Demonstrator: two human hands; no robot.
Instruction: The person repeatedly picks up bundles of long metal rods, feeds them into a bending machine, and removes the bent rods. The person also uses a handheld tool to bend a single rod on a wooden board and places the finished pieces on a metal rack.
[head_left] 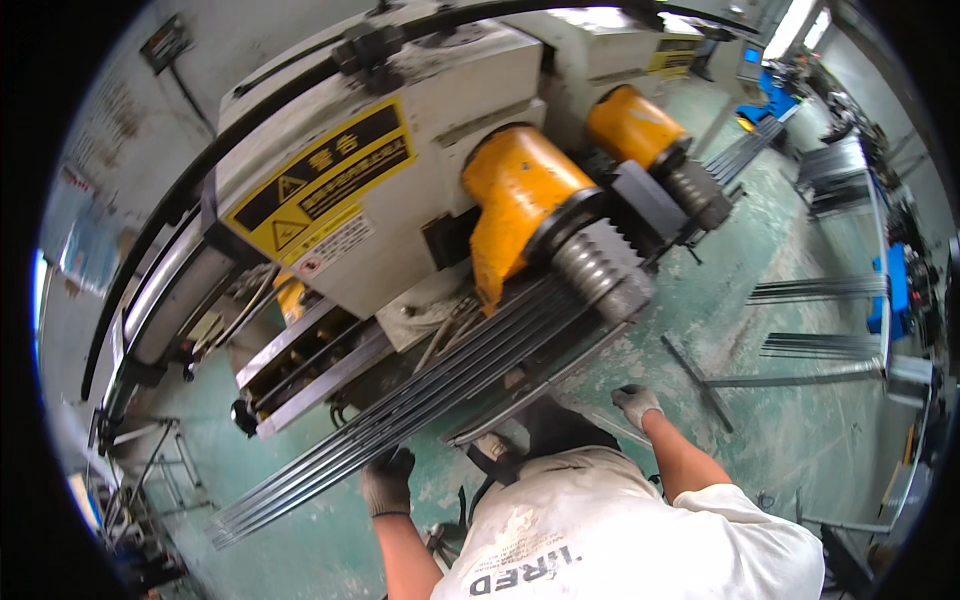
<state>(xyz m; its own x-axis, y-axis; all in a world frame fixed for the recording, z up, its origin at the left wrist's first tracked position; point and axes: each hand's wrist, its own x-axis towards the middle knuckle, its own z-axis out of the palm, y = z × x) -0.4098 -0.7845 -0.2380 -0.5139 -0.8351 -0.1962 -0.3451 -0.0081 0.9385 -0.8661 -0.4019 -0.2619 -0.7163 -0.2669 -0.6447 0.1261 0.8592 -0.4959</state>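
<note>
Head view: the left hand (388, 483) is right by the metal bars (400, 415), its grip impossible to tell; the right hand (636, 404) hangs loose, seemingly empty. The bars already reach the orange machine head (535, 180); what remains is unclear.

The long bundle of metal tubes (420, 398), running from the lower left up to the centre, bars the way just above the left hand (387, 484). Beyond it, the white machine housing (430, 190) blocks the upper left, and an orange cylinder (525, 185) with a ribbed metal head (600, 268) closes off the upper centre. The right hand (637, 405) has open room over the green floor (735, 265) right of centre; a dark T-shaped bar (697, 383) and, farther right, jutting rods (818, 290) narrow that passage.
</note>
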